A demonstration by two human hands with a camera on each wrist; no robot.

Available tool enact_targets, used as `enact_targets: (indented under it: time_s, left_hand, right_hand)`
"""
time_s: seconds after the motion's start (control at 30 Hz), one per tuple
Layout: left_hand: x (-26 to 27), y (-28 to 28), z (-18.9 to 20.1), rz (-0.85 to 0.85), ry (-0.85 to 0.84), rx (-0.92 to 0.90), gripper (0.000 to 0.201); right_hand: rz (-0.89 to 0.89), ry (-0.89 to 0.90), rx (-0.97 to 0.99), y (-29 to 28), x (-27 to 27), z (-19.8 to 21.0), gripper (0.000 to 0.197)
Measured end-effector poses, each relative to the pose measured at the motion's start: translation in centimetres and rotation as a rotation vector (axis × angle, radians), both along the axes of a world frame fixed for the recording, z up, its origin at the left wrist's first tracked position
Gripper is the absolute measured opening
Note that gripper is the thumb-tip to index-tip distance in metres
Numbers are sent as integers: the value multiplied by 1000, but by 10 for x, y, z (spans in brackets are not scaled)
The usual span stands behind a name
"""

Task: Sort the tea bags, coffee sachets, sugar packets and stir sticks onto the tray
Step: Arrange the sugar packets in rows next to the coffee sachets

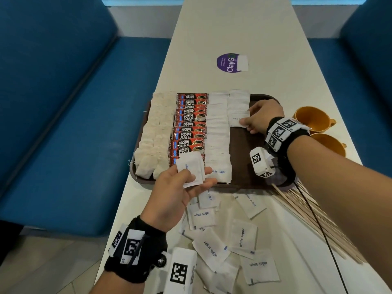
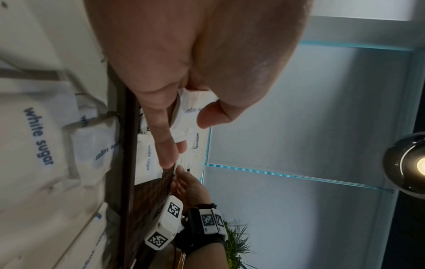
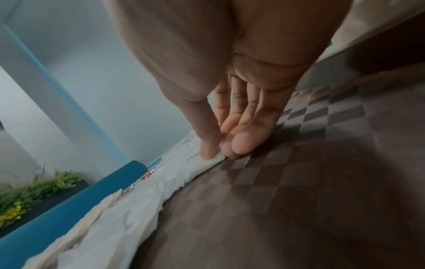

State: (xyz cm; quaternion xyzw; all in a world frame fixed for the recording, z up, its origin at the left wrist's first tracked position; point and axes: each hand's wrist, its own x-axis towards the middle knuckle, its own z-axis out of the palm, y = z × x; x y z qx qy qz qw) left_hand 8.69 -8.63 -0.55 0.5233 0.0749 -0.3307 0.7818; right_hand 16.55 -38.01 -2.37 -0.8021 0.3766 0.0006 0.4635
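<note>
A brown tray (image 1: 244, 149) holds rows of tea bags (image 1: 152, 132), red coffee sachets (image 1: 191, 124) and white sugar packets (image 1: 218, 134). A second, shorter sugar column starts at the tray's far right. My right hand (image 1: 247, 125) pinches the nearest packet of that column (image 1: 234, 120) by its edge, thumb on top (image 3: 207, 151). My left hand (image 1: 191, 179) grips a few sugar packets (image 1: 189, 166) over the tray's near edge, thumb across them (image 2: 207, 116). Several loose sugar packets (image 1: 233, 240) lie on the table in front of the tray. Wooden stir sticks (image 1: 307, 211) fan out at the near right.
Two orange cups (image 1: 311, 118) stand right of the tray. A purple round sticker (image 1: 228, 62) lies farther up the white table (image 1: 233, 28). Blue bench seats (image 1: 74, 124) flank the table. The tray's right part (image 3: 299, 182) is bare.
</note>
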Motion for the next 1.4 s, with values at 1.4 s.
enact_targets:
  time_s: [1.4]
  left_hand:
    - [-57, 13, 29, -237, -273, 132, 37]
  right_hand:
    - [321, -384, 287, 132, -194, 69, 10]
